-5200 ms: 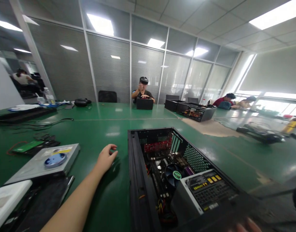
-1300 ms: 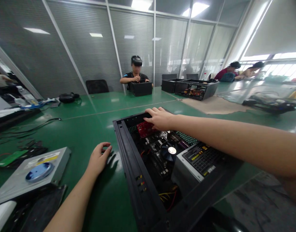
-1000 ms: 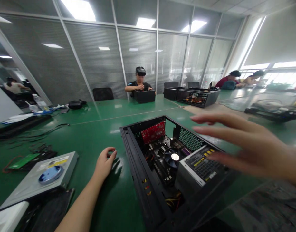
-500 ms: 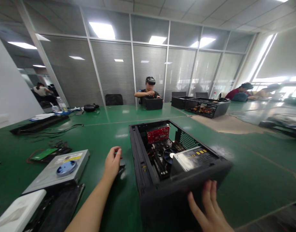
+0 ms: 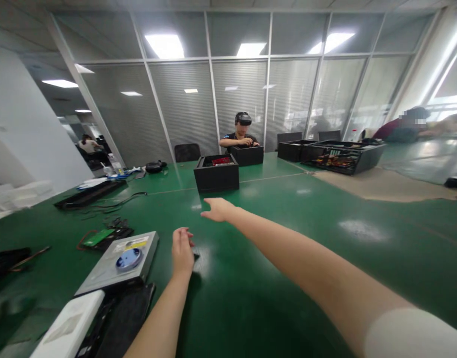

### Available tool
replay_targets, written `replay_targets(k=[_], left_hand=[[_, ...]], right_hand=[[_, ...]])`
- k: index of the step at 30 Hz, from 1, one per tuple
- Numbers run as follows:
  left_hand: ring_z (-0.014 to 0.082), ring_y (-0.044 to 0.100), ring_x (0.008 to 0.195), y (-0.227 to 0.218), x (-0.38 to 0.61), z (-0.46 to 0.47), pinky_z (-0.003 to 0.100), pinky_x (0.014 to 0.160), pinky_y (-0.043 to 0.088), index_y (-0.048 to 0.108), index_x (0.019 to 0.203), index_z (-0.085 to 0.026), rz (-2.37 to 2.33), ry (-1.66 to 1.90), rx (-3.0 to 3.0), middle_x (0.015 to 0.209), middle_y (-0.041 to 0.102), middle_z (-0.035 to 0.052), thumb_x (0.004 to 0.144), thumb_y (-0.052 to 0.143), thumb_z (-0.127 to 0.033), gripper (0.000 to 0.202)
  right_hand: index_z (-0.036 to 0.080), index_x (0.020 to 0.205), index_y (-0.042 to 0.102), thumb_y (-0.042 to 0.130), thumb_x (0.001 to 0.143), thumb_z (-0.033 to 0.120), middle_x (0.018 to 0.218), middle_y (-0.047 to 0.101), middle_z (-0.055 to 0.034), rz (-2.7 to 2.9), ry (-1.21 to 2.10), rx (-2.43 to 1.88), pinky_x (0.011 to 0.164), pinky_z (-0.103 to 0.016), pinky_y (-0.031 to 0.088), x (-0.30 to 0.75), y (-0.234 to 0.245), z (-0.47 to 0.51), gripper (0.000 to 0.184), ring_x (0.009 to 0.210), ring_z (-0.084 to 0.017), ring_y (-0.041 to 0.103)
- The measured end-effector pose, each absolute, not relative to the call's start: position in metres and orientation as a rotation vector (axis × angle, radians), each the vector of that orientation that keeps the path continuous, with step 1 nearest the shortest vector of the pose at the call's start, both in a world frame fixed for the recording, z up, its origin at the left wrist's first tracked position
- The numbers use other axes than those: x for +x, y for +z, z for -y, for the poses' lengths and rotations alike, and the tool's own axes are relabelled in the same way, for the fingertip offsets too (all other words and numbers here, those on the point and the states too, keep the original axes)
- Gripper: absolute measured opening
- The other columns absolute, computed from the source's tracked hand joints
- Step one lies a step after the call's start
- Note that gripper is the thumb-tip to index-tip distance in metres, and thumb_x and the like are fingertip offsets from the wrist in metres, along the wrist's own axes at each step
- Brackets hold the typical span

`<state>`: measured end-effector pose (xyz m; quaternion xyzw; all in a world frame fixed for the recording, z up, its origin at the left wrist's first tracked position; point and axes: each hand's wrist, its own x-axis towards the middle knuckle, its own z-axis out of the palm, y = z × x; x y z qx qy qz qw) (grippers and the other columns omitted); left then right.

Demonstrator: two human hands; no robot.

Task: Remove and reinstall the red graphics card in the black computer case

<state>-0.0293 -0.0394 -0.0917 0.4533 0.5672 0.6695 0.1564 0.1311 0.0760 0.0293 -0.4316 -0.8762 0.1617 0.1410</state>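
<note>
On the glossy green table [image 5: 276, 313], the black computer case [image 5: 217, 177] stands at twelve o'clock, just beyond the right hand [image 5: 218, 210], its fingers parted. The left hand [image 5: 182, 248] rests loosely spread. Glass partitions [image 5: 179, 112] rise behind.

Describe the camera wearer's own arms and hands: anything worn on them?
The left hand and right hand are bare, with no gloves or watch visible. The left forearm is uncovered, as is the right forearm. A plain whitish patch higher on the right arm is probably a sleeve.
</note>
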Motion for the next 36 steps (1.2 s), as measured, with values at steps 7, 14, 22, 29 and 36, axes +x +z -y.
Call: replay_targets(k=[7, 14, 22, 29, 36], left_hand=[[0.0126, 0.056, 0.061, -0.091, -0.025, 0.041, 0.024, 0.055, 0.046, 0.061, 0.1, -0.023, -1.587, 1.871, 1.375, 0.085, 0.063, 0.0011, 0.093, 0.052, -0.054, 0.033], [0.0129, 0.059, 0.062, -0.081, -0.025, 0.043, 0.023, 0.049, 0.042, 0.058, 0.099, -0.02, -1.469, 1.865, 1.051, 0.089, 0.063, 0.003, 0.091, 0.045, -0.063, 0.045], [0.0239, 0.071, 0.094, -0.055, -0.012, 0.067, 0.039, 0.077, 0.058, 0.063, 0.121, -0.018, -0.788, 1.65, 0.594, 0.12, 0.068, 0.0153, 0.093, 0.031, -0.073, 0.069], [0.0273, 0.069, 0.105, -0.054, -0.005, 0.068, 0.043, 0.083, 0.058, 0.06, 0.134, -0.02, -0.704, 1.573, 0.59, 0.13, 0.065, 0.0162, 0.091, 0.037, -0.075, 0.073], [0.0261, 0.07, 0.093, -0.053, -0.003, 0.067, 0.04, 0.072, 0.059, 0.063, 0.128, -0.018, -0.734, 1.527, 0.572, 0.125, 0.067, 0.0169, 0.093, 0.04, -0.071, 0.068]], right_hand=[[0.011, 0.144, 0.054, 0.062, 0.091, 0.05, 0.145, 0.057, -0.0182, 2.617, 0.454, -1.022, 0.113, -0.045, 0.042, 0.181, -0.028, 0.0, 0.067, 0.136, -0.032, 0.052], [0.022, 0.144, 0.055, 0.059, 0.092, 0.05, 0.147, 0.056, -0.0125, 2.578, 0.529, -0.926, 0.113, -0.051, 0.042, 0.297, -0.035, 0.07, 0.059, 0.135, -0.031, 0.053], [0.022, 0.135, 0.056, 0.06, 0.09, 0.058, 0.126, 0.067, -0.0153, 1.54, 0.749, -1.14, 0.09, -0.048, 0.057, 0.424, -0.079, 0.006, 0.058, 0.096, -0.027, 0.072], [0.022, 0.134, 0.055, 0.054, 0.093, 0.061, 0.134, 0.061, -0.0171, 1.481, 0.899, -1.126, 0.087, -0.045, 0.058, 0.43, -0.082, -0.008, 0.057, 0.102, -0.028, 0.07], [0.021, 0.139, 0.049, 0.055, 0.096, 0.055, 0.133, 0.061, -0.015, 1.653, 0.84, -1.034, 0.085, -0.043, 0.056, 0.42, -0.079, -0.001, 0.055, 0.097, -0.023, 0.068]])
